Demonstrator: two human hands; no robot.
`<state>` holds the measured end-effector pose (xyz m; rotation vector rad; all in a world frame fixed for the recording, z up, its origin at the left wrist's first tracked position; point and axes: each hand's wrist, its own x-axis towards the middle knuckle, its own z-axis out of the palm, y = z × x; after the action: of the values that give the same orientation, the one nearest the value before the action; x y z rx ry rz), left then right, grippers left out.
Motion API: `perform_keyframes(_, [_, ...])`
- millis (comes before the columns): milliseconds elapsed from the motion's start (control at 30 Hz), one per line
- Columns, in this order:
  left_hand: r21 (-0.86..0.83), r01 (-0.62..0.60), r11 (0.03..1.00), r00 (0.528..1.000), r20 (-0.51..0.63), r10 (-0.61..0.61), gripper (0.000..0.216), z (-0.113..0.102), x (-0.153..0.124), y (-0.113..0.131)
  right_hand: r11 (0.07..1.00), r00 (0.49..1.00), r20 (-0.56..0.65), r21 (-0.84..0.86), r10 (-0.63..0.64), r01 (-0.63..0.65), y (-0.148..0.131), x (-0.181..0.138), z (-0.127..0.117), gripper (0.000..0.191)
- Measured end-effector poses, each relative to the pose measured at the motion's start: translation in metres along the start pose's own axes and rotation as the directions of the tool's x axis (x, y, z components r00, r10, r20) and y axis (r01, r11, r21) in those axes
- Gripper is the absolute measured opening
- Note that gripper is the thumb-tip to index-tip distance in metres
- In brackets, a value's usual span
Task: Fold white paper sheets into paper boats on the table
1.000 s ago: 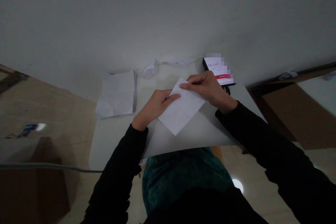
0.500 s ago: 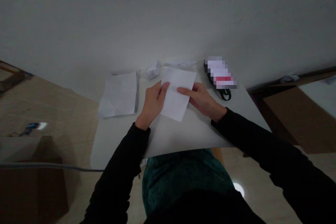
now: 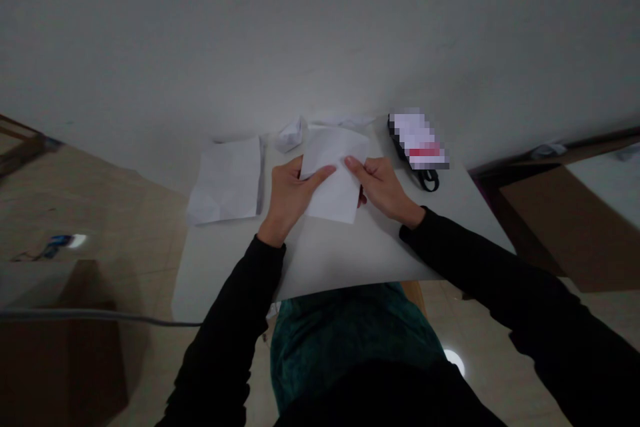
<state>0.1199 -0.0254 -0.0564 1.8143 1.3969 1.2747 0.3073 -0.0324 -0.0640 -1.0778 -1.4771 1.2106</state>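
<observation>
Between my two hands is a white sheet of paper (image 3: 333, 197), held just above the table and bent slightly across its upper part. My left hand (image 3: 293, 192) grips its left edge, thumb laid on the front and fingers behind. From the other side my right hand (image 3: 383, 187) pinches the right edge, also with the thumb on top; its fingers are mostly hidden behind the paper. The two thumbs nearly meet near the paper's middle.
A creased stack of white paper (image 3: 227, 180) lies on the white table (image 3: 320, 267) at left. Crumpled paper (image 3: 291, 135) rests by the wall. A blurred-out item with a black strap (image 3: 429, 180) lies at right. A cable (image 3: 100, 315) runs in at lower left.
Both thumbs have slid inward on the paper, closer together. The sheet has turned a little more upright and now bends near its top.
</observation>
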Motion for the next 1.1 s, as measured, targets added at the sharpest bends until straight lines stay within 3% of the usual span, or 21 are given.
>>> perform_keyframes(267, [-0.219,0.161,0.962,0.984,0.115,-0.138,0.034,0.004,0.001,-0.002,0.986,0.987,-0.107,0.097,-0.122,0.133,0.004,0.018,-0.020,0.051])
perform_keyframes(467, [-0.225,0.223,0.948,0.971,0.140,-0.195,0.038,0.007,-0.001,0.001,0.975,0.964,-0.199,0.101,-0.177,0.200,0.005,0.016,-0.019,0.048])
perform_keyframes(600, [-0.161,0.168,0.973,0.981,0.129,-0.148,0.038,0.006,-0.003,0.002,0.963,0.929,-0.295,0.082,-0.224,0.258,0.010,0.014,-0.012,0.050])
perform_keyframes(667, [-0.099,0.110,0.989,0.990,0.097,-0.100,0.037,0.005,-0.003,0.001,0.959,0.934,-0.317,0.167,-0.165,0.227,0.014,0.012,-0.008,0.051])
perform_keyframes(733, [-0.051,0.057,0.997,0.997,0.053,-0.054,0.037,0.005,-0.003,-0.002,0.954,0.969,-0.242,0.276,-0.054,0.122,0.017,0.010,-0.003,0.050])
perform_keyframes(800, [-0.027,0.028,0.999,1.000,-0.009,-0.028,0.039,0.004,-0.003,-0.006,0.951,0.997,-0.070,0.308,0.042,-0.019,0.018,0.008,0.001,0.051])
perform_keyframes(900, [0.014,0.003,1.000,0.997,-0.078,-0.002,0.041,0.005,-0.002,-0.009,0.959,0.993,0.081,0.263,0.082,-0.101,0.019,0.005,0.005,0.055])
perform_keyframes(1100, [0.166,-0.129,0.978,0.990,-0.038,0.137,0.038,0.005,0.000,-0.011,0.953,0.996,-0.080,0.303,0.033,-0.007,0.023,-0.001,0.017,0.051])
